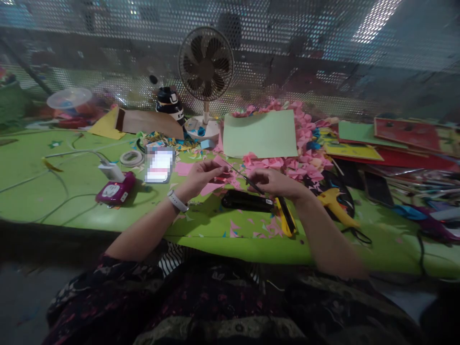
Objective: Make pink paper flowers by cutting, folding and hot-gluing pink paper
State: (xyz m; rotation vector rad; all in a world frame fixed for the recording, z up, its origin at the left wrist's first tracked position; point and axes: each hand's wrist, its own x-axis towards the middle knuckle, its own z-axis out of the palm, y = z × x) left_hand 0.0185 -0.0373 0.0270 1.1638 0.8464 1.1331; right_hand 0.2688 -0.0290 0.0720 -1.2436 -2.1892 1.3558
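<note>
My left hand (203,178), with a white band on the wrist, has its fingers pinched together on a small pink paper piece (225,176). Opposite it, my right hand (273,183) is closed around slim dark-handled scissors (247,180), whose thin blades point left toward my left fingertips. Pink paper sheets (184,168) lie under and beside my left hand. Just below both hands rests a black stapler (247,201), and by my right wrist lies a yellow-and-black cutter (286,218). Small paper cuttings are scattered around them.
Behind my hands stand a fan (206,67), a pale green sheet (260,134) and a heap of pink paper pieces (305,163). A lit phone (159,165) and purple plug adapter (115,189) with cables are leftward. A yellow glue gun (338,206) lies right.
</note>
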